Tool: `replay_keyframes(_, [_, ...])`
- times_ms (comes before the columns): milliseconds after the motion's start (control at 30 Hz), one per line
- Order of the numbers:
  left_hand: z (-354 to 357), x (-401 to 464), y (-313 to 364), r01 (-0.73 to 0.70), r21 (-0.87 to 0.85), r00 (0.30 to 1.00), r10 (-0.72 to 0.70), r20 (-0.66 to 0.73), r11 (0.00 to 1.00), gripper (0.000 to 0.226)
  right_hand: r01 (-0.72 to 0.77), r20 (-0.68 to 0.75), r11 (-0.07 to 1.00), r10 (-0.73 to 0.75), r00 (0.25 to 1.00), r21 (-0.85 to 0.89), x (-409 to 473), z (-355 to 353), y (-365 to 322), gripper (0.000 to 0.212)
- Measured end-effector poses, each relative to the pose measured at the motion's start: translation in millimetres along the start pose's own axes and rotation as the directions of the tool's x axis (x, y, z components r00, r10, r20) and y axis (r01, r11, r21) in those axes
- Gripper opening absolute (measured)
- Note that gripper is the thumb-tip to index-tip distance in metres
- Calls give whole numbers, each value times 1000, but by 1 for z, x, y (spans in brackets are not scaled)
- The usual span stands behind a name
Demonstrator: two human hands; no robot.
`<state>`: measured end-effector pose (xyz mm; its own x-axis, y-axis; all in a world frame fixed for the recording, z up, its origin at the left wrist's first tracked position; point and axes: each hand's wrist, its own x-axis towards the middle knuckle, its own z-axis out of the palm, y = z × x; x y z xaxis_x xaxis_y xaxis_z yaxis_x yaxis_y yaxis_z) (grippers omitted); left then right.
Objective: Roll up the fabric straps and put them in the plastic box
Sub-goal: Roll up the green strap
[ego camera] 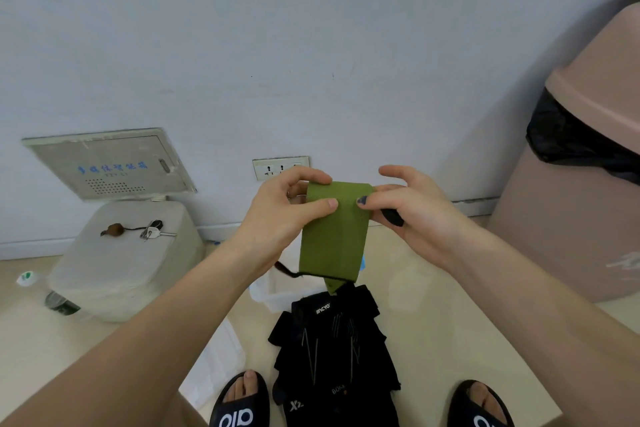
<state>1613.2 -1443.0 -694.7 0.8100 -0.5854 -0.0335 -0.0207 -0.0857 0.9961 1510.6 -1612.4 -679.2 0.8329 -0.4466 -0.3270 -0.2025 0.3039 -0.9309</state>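
1. You hold one olive-green fabric strap [334, 229] up in front of the wall socket [280, 167], its top edge folded over between both hands and its tail hanging down.
2. Your left hand [287, 208] pinches the strap's left edge, thumb on the front, fingers curled behind.
3. Your right hand [412, 204] pinches the right edge with the thumb on the front; its upper fingers are spread loosely above the strap.
4. One thin dark cord [294, 272] trails from the strap's lower end.
5. Below the strap lies one pile of black straps [332, 350]; their number cannot be told.
6. One clear plastic box [273, 291] sits just below the strap, mostly hidden and hard to make out.
7. Two black slippers [240, 402] flank the pile, both cut off by the frame.
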Motion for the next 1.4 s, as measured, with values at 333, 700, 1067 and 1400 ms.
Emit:
replay_keyframes(333, [-4, -5, -5, -242, 432, 969, 240, 61, 869, 33, 15, 28, 996, -17, 999, 87, -3, -2, -2, 48])
replay_keyframes(700, [-6, 0, 0, -349, 605, 917, 393, 63, 716, 6, 276, 139, 911, -244, 960, -306, -2, -2, 1, 20])
replay_keyframes(1067, [5, -6, 9, -123, 149, 991, 128, -26, 981, 7, 394, 84, 902, -386, 919, -173, 0, 7, 4, 9])
replay_keyframes(1400, [29, -19, 5, -138, 156, 983, 155, -102, 978, 22, 390, -87, 901, -411, 907, -188, -2, 32, 28, 15])
